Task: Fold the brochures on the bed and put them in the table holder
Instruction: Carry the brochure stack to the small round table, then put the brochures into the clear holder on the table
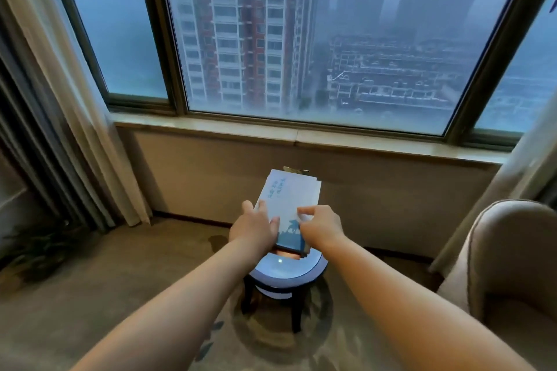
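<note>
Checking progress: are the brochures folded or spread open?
Folded: the brochures form a narrow stack, layered edges showing, gripped by left hand and right hand.

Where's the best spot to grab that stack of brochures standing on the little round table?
Probably the two long side edges, low down, coming in from left and right as the left hand and right hand do. The brochures stand as a tall, thin, leaning stack, so squeezing both edges should keep the sheets together.

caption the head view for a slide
Left hand and right hand hold brochures at a round table by the window
</note>
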`<state>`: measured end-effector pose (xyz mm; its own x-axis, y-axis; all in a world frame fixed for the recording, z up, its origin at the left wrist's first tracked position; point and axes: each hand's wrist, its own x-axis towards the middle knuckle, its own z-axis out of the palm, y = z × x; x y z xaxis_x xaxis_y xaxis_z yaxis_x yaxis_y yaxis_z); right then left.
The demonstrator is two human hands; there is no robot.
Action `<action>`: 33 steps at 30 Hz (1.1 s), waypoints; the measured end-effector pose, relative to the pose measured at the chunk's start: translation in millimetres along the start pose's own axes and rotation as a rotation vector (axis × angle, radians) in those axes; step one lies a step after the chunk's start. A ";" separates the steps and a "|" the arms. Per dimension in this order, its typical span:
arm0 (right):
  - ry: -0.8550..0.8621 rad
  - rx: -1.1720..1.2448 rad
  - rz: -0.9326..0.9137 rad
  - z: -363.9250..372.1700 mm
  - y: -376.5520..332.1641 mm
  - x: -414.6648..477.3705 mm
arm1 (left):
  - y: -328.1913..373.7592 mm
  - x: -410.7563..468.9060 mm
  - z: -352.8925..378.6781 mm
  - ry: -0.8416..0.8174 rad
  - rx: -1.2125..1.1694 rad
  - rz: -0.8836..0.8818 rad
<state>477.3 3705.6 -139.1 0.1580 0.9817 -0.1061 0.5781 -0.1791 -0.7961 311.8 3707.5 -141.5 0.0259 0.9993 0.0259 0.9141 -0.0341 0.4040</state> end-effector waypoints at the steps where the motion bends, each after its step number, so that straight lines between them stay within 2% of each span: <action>1: -0.005 -0.001 0.010 2.6 2.9 19.8 | -1.5 18.8 6.4 -0.020 -0.024 0.000; 7: -0.044 0.048 0.016 15.0 53.0 144.0 | -2.7 131.8 59.7 -0.156 -0.235 -0.008; 16: -0.181 -0.004 0.095 35.2 119.6 281.7 | 4.9 252.5 133.3 -0.296 -0.153 -0.140; 23: -0.253 0.003 0.214 74.2 154.0 325.2 | -17.2 300.7 187.5 -0.400 -0.071 -0.168; 33: -0.288 -0.013 0.375 140.3 209.3 368.3 | -66.0 348.1 292.8 -0.490 -0.094 -0.257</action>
<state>544.3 4038.7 -428.4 0.1305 0.8270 -0.5469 0.5341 -0.5233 -0.6640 379.0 4061.5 -426.8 0.0124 0.8642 -0.5031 0.8765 0.2328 0.4214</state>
